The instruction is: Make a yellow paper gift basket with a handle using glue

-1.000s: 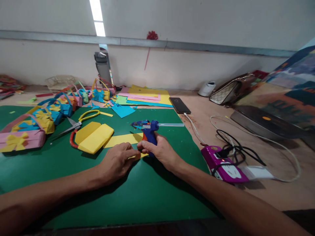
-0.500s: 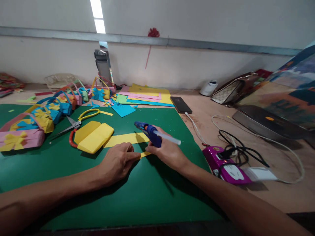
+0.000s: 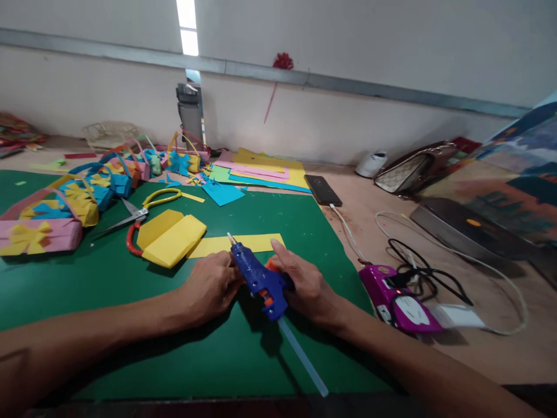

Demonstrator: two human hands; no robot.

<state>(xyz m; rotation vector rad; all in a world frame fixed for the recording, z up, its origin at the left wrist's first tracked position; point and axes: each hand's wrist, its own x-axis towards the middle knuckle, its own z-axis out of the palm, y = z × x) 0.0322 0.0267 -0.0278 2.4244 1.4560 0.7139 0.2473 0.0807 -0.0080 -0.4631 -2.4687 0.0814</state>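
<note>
I have the right hand [image 3: 311,287] right of centre, its fingers closed around the handle of a blue glue gun [image 3: 259,278]. The gun sits mid-frame, nozzle toward the upper left, a clear glue stick [image 3: 302,355] slanting out to the bottom. The left hand [image 3: 211,281] rests curled at lower centre; the gun covers its fingertips, so I can't tell what they grip. Above both hands I see a yellow strip [image 3: 243,244] flat on the green mat [image 3: 195,360], with a folded yellow paper piece [image 3: 178,241] and scissors [image 3: 140,213] to its left. At lower right, a purple power strip [image 3: 376,276] carries a white label [image 3: 411,309] whose print I can't read.
</note>
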